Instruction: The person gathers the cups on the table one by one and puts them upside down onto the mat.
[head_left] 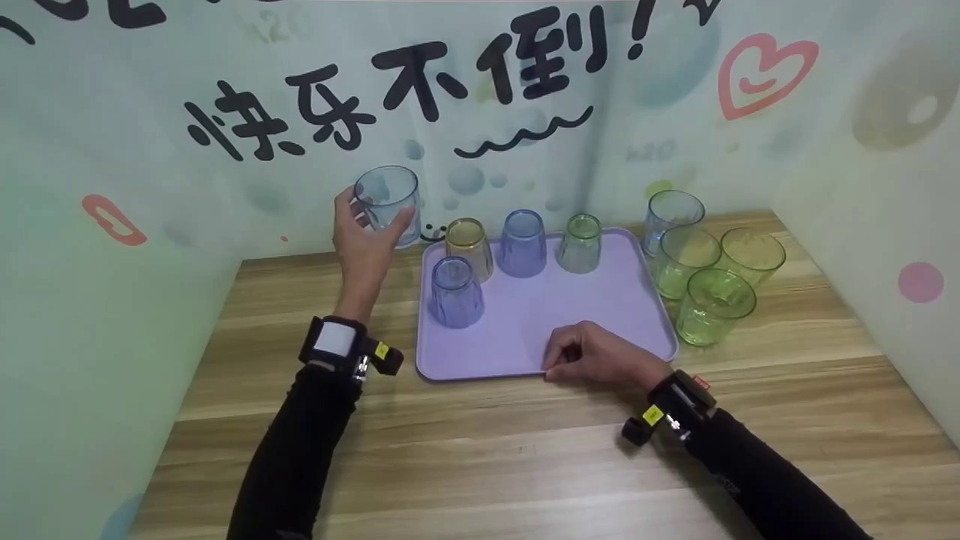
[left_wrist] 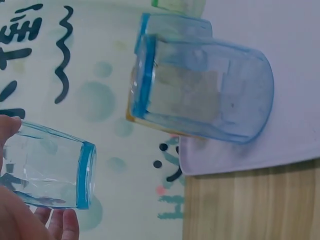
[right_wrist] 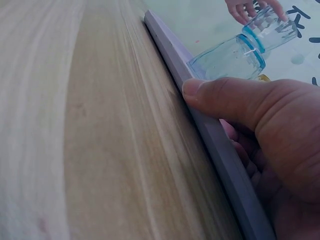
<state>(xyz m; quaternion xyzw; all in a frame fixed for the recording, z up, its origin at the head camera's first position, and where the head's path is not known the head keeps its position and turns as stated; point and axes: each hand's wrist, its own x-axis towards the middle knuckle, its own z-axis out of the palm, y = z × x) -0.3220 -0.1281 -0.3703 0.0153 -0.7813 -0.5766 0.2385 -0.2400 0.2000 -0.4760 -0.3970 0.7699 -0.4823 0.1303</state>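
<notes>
My left hand (head_left: 364, 251) grips a pale blue glass (head_left: 405, 196) with its rim up, raised at the back wall left of the tray. In the left wrist view, the glass (left_wrist: 50, 160) shows its thick blue base. With thumb and curled fingers, my right hand (head_left: 600, 354) pinches the front edge of the lilac tray (head_left: 525, 330). Upside down on the tray stand a blue glass (head_left: 457, 296) at the front left, a yellow glass (head_left: 471, 244) behind it, another blue glass (head_left: 523, 247) and a green glass (head_left: 580, 247) along the back.
Right of the tray, rim up on the wooden table (head_left: 480, 465), cluster a blue glass (head_left: 671, 210), a green glass (head_left: 684, 262), a yellow glass (head_left: 754, 251) and another green glass (head_left: 712, 311). A printed curtain (head_left: 300, 187) rises behind the table.
</notes>
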